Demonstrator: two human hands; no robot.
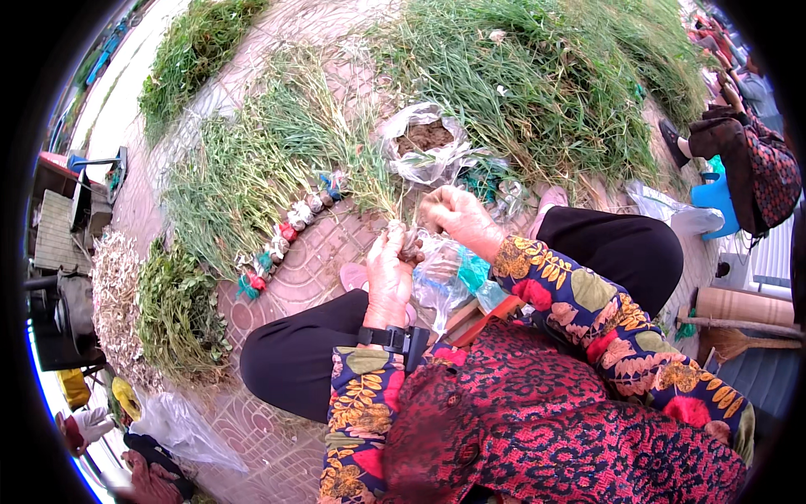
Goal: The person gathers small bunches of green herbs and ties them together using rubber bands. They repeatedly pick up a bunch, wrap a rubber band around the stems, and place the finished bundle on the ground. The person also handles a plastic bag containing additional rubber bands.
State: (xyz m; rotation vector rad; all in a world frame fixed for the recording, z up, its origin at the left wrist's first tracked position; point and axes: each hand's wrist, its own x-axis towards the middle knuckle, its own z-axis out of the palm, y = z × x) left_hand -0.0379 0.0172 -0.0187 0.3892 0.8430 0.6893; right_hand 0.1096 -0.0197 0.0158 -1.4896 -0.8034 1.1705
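Note:
In front of my lap, my left hand (388, 273) is closed round the base of a small bunch of green plants (384, 189). A brownish, soil-like lump (411, 249) shows beside its fingers, partly hidden by them. Just right of the bunch, my right hand (462, 217) is raised with its fingers pinched together; whatever they hold is too thin to make out. Beyond the hands stands an open clear plastic bag (426, 139) of brown soil. Beneath my hands lie crumpled clear and teal plastic bags (449, 273).
To the left, plant bunches lie in a row, their roots wrapped in coloured plastic (281, 239). Large heaps of loose green plants (537, 92) spread beyond. A dark green pile (176, 311) sits near the left. At right are a blue bucket (715, 202), a broom (739, 344) and a seated person (747, 168).

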